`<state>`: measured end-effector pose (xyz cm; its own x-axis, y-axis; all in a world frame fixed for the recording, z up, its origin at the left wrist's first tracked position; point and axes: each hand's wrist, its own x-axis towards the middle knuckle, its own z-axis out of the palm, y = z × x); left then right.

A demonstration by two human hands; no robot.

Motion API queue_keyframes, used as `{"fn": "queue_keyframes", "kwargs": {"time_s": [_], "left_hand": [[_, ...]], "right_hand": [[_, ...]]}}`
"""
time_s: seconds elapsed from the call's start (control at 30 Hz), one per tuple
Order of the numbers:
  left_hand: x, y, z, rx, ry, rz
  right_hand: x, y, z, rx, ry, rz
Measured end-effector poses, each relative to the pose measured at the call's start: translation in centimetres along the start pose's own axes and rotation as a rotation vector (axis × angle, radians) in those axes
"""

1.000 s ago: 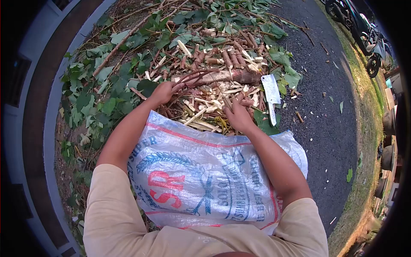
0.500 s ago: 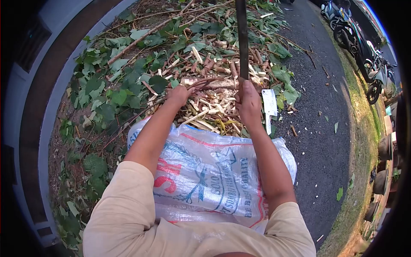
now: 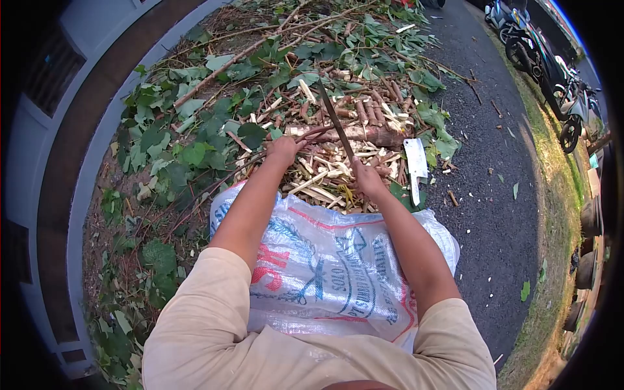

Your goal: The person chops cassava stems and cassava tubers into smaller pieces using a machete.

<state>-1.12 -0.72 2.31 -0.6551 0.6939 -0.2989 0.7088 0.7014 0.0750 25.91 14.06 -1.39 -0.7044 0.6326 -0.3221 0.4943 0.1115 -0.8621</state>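
Observation:
In the middle of the view my right hand (image 3: 368,178) is closed round the handle of a long dark machete (image 3: 336,120). Its blade slants up and left, crossing over a log (image 3: 383,135) that lies sideways. My left hand (image 3: 283,150) grips a bundle of thin brown stems (image 3: 316,132), their cut ends resting over the log near the blade. Long tails of these stems trail down to the left past my forearm. Chopped pale wood pieces (image 3: 318,179) pile up in front of and behind the log. A printed woven sack (image 3: 325,260) covers my lap.
A cleaver (image 3: 416,162) with a pale blade lies right of the log. Leafy cut branches (image 3: 188,153) spread over the ground to the left and beyond. Asphalt (image 3: 487,214) runs along the right, with parked motorcycles (image 3: 552,84) past a grass strip. A wall (image 3: 97,39) borders the left.
The machete has swung down from upright to a leftward slant across the log, my right hand dropping lower and slightly left. My left hand still holds the stems.

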Motion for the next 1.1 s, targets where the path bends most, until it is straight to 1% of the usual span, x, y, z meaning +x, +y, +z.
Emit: {"fn": "queue_keyframes", "kwargs": {"time_s": [0.03, 0.07, 0.1, 0.2, 0.23, 0.27, 0.3, 0.37, 0.43, 0.47, 0.5, 0.57, 0.6, 0.67, 0.7, 0.8, 0.83, 0.87, 0.9, 0.93, 0.97, 1.03, 1.1], "left_hand": [[0.2, -0.1, -0.1, -0.01, 0.0, 0.002], [0.2, -0.1, -0.3, -0.03, -0.003, -0.011], [0.2, 0.1, -0.4, -0.059, -0.008, -0.032], [0.5, -0.1, -0.5, -0.056, -0.03, -0.05], [0.4, -0.2, -0.5, -0.024, -0.028, -0.045], [0.0, -0.2, -0.9, 0.038, -0.015, -0.034], [-0.1, -0.5, -1.1, 0.043, -0.031, -0.033], [0.2, -0.5, -0.8, -0.013, -0.038, -0.006], [0.9, -0.6, -0.4, -0.047, -0.054, 0.042], [1.2, -0.8, 0.2, -0.024, -0.02, 0.022], [1.4, -0.9, 0.6, -0.002, 0.015, -0.001], [1.4, -1.1, 0.2, 0.003, 0.024, 0.033], [1.4, -1.2, 0.6, -0.007, 0.031, 0.021], [1.1, -1.2, 0.5, -0.02, 0.006, 0.011], [1.4, -1.3, 0.7, -0.022, 0.007, 0.012], [2.3, -1.5, 1.4, -0.02, 0.015, 0.009], [2.1, -1.5, 1.1, -0.026, 0.008, 0.016], [2.0, -1.6, 0.9, -0.029, -0.004, 0.022], [1.9, -1.6, 1.0, -0.038, -0.005, 0.01], [2.5, -2.0, 1.5, -0.016, -0.011, 0.011], [3.1, -2.2, 2.0, 0.009, -0.013, 0.016], [2.9, -1.9, 1.4, 0.013, -0.049, -0.011], [1.8, -1.3, 0.7, 0.024, -0.069, -0.023]], "right_hand": [[-0.9, -1.3, -0.8, 0.281, -0.108, 0.177], [-3.2, -4.9, -1.4, 0.295, -0.047, 0.155], [-4.3, -7.1, -2.2, 0.27, -0.052, 0.155], [-6.8, -13.5, -3.5, 0.379, 0.133, -0.311], [-7.9, -16.0, -3.8, 0.442, 0.206, -0.448], [-8.7, -17.2, -4.2, 0.432, 0.276, -0.537], [-8.2, -16.7, -4.2, 0.39, 0.363, -0.655], [-6.2, -12.2, -2.6, 0.175, 0.462, -0.768], [-4.1, -5.8, -0.4, -0.305, 0.297, -0.448], [0.9, 1.2, 1.4, -0.433, 0.07, -0.082], [-0.1, -0.5, 1.2, -0.322, 0.131, -0.125], [1.2, -0.8, -0.1, -0.146, -0.041, 0.037], [0.3, -1.4, -0.3, -0.15, -0.047, 0.04], [-2.1, -4.1, -0.7, 0.009, -0.097, 0.194], [-2.0, -4.6, -0.6, 0.007, -0.095, 0.193], [-2.3, -6.4, -1.3, 0.22, 0.018, -0.04], [-2.5, -7.9, -2.2, 0.207, 0.038, -0.191], [-5.5, -12.6, -3.0, 0.294, 0.089, -0.287], [-7.2, -15.5, -3.7, 0.338, 0.151, -0.389], [-8.3, -17.4, -4.0, 0.434, 0.18, -0.522], [-8.9, -18.2, -4.1, 0.417, 0.282, -0.665], [-6.9, -14.4, -2.9, 0.305, 0.442, -0.799], [-3.5, -5.9, -0.7, -0.272, 0.415, -0.616]]}}
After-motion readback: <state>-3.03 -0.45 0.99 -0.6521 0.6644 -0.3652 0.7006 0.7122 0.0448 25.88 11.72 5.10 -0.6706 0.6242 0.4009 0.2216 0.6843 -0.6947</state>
